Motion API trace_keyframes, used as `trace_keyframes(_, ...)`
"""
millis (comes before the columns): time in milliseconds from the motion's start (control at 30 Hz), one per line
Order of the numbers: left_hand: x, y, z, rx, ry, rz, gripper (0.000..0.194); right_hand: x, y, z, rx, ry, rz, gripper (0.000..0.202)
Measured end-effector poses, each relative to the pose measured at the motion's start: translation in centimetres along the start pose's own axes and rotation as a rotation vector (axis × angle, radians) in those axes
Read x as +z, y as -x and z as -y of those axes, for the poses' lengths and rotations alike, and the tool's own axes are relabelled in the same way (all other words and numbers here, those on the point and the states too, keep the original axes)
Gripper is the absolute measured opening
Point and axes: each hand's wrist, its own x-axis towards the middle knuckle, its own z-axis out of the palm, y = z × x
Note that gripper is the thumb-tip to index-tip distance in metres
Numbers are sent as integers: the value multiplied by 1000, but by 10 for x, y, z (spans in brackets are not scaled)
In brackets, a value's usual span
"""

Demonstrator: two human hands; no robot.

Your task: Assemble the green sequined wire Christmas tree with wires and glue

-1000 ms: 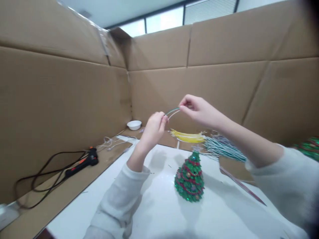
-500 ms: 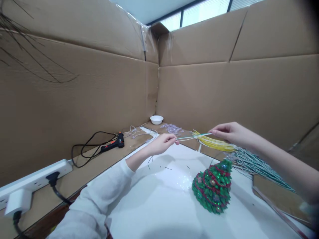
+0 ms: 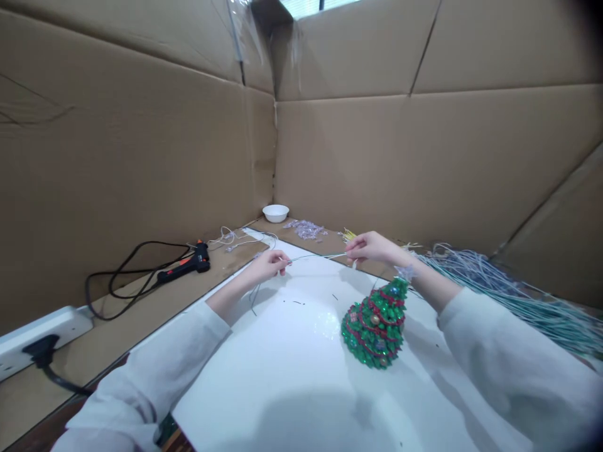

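Thin green and white wires [image 3: 313, 255] stretch between my two hands above the white board [image 3: 282, 376]. My left hand [image 3: 271, 265] pinches them at one end, fingers closed. At the other end my right hand [image 3: 370, 247] pinches them between thumb and fingertips. A small Christmas tree [image 3: 375, 324], green and glittery with red garland, several baubles and a pale star on top, stands on the board below my right forearm. Dark wire offcuts [image 3: 298, 302] lie on the board beneath the hands.
At the left are a black glue gun [image 3: 186, 263] with its cord and a white power strip [image 3: 56, 336]. Behind the board sit a white bowl [image 3: 276, 213] and clear purple pieces [image 3: 306, 230]. Bundled green and white wires [image 3: 518, 307] lie right. Cardboard walls [image 3: 400, 169] enclose the table.
The view has tipped down and swung slightly right. My right hand has come nearer my left, with the wires still held between them. The tree stays standing on the board.
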Motion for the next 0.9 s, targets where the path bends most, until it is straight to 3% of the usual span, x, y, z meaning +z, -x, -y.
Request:
trace_keyframes(300,-2,-4,8,-41,-21,-95,21,5,-12,-4,-88,85,-9,17)
trace_keyframes(567,-2,-4,7,-182,8,-168,20,-2,-6,1,-95,66,-35,12)
trace_keyframes(900,-4,-16,26,-268,128,-402,27,-7,-7,-17,-61,92,109,7)
